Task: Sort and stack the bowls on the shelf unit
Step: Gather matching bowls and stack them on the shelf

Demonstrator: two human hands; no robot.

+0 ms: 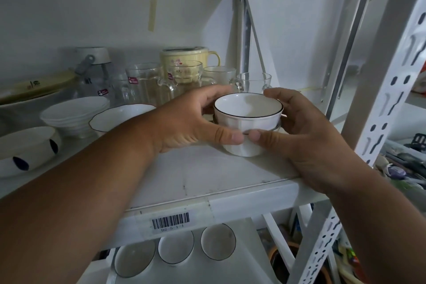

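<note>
A white bowl with a thin dark rim point(247, 110) sits nested on another white bowl on the shelf point(207, 177). My left hand point(191, 120) grips the stack from the left, thumb in front. From the right, my right hand point(299, 129) grips the same stack, its thumb meeting the left one. To the left stand a wavy dark-rimmed bowl point(119, 115), a stack of plain white bowls point(73, 113) and a white bowl with dark blue spots point(25, 147). Three dark-rimmed bowls point(177, 246) lie on the shelf below.
Glass mugs point(147, 83), a yellow lidded cup point(186, 62) and a clear bottle point(94, 76) line the back of the shelf. A white perforated upright point(382, 108) stands at the right. Assorted items fill the neighbouring shelf point(401, 168) on the right.
</note>
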